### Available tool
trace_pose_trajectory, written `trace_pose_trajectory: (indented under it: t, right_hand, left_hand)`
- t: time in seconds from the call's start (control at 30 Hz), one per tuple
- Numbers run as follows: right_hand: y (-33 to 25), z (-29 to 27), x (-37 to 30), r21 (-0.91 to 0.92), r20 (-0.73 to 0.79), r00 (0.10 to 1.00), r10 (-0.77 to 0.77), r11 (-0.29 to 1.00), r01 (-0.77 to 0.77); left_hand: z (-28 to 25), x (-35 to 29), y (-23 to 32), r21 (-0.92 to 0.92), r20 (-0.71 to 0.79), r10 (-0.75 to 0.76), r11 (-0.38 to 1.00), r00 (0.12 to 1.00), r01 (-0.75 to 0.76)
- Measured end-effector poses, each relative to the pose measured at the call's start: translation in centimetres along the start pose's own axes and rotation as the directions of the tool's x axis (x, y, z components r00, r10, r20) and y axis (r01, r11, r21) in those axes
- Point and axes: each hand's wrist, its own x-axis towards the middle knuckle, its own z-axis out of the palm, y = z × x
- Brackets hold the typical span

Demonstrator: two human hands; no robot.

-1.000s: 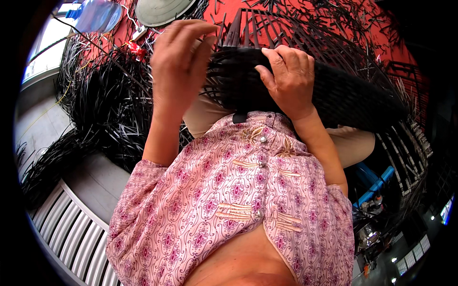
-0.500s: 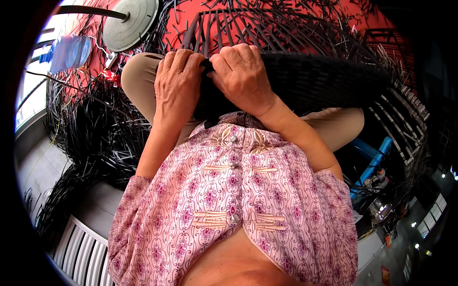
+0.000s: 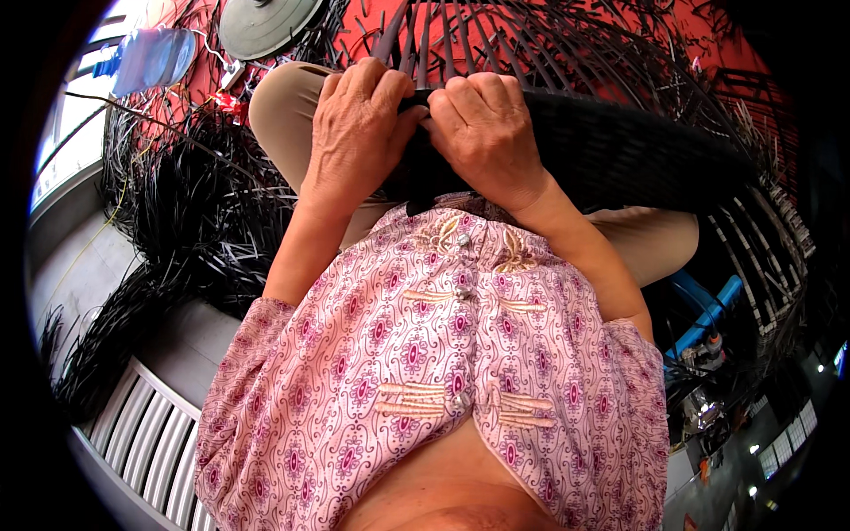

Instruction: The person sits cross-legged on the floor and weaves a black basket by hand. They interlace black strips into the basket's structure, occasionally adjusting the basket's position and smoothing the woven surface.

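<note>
A dark basket-like piece [image 3: 637, 150], closely woven from black strips, lies across my lap and reaches to the right. Unwoven strips [image 3: 456, 49] fan out from its far side. My left hand [image 3: 359, 133] is closed at its left end, fingers curled down over the far edge. Close beside it my right hand [image 3: 491, 133] grips the same edge, its thumb turned toward the left hand. The fingertips of both hands, and any strip pinched between them, are hidden behind the knuckles.
A heap of loose black strips [image 3: 195, 203] spreads at the left. Beyond it are a clear blue water bottle [image 3: 155, 60] and a round grey-green lid [image 3: 266, 25]. Red floor [image 3: 363, 26] shows ahead, littered with strip ends. A blue stool-like frame [image 3: 708, 319] stands at the right.
The whole view has shifted, so everything appears farther right and mostly a little higher. Both hands keep hold of the woven edge, with a slightly changed finger position.
</note>
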Motion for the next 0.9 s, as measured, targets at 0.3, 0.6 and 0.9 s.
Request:
trace_pose_trajectory:
  t: [0.3, 0.6, 0.9]
  right_hand:
    - [1.7, -1.4, -1.4, 0.128, -0.12, 0.965, 0.235, 0.967, -0.22]
    - [1.0, -1.1, -2.2, -0.032, 0.016, 0.991, 0.131, 0.991, -0.13]
    - [0.3, -0.8, -2.4, -0.15, 0.126, 0.985, 0.118, 0.984, -0.098]
  left_hand:
    - [1.0, -0.7, -0.4, 0.005, -0.111, 0.004, 1.0, 0.994, -0.004]
    - [0.3, -2.0, -1.5, -0.09, -0.179, -0.123, 0.99, 0.976, 0.108]
    - [0.1, -3.5, -3.1, -0.243, -0.17, -0.244, 0.949, 0.955, 0.199]
